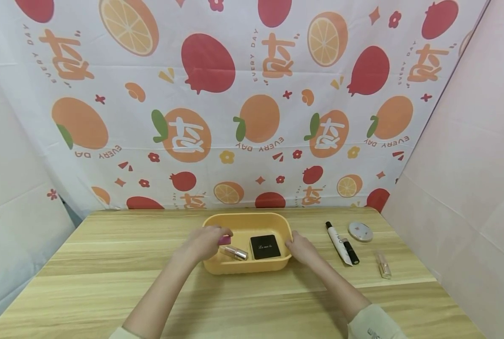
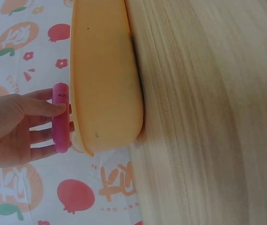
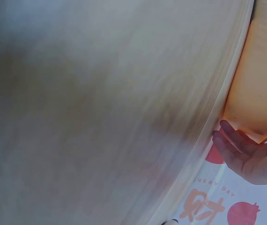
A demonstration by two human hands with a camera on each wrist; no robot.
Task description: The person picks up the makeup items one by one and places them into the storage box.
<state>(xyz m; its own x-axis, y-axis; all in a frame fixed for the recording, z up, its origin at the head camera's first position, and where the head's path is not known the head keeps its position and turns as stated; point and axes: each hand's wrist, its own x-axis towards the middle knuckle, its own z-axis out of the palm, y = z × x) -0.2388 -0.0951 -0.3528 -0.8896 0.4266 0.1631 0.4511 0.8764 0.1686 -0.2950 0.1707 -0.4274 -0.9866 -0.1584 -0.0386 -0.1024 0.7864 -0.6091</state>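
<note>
Over the left end of a yellow plastic basket (image 1: 246, 268), my left hand (image 1: 206, 241) pinches a pink cosmetic tube (image 2: 61, 119) with rounded ends. In the left wrist view the thumb presses its near side, with fingers behind it. My right hand (image 1: 303, 248) grips the basket's right end at the rim; its fingers (image 3: 239, 140) lie along the outer wall in the right wrist view. Inside the basket, a lipstick (image 1: 235, 253) with a clear and silvery case lies beneath my left hand. A square black case (image 1: 265, 247) with pale lettering lies to its right.
Right of the basket lie a white tube (image 1: 338, 242) with a black cap, a short black tube (image 1: 351, 251), a round compact (image 1: 360, 231) and a clear lip-product tube (image 1: 384, 266). Fruit-printed cloth (image 1: 252, 179) hangs behind the wooden table (image 1: 120, 263).
</note>
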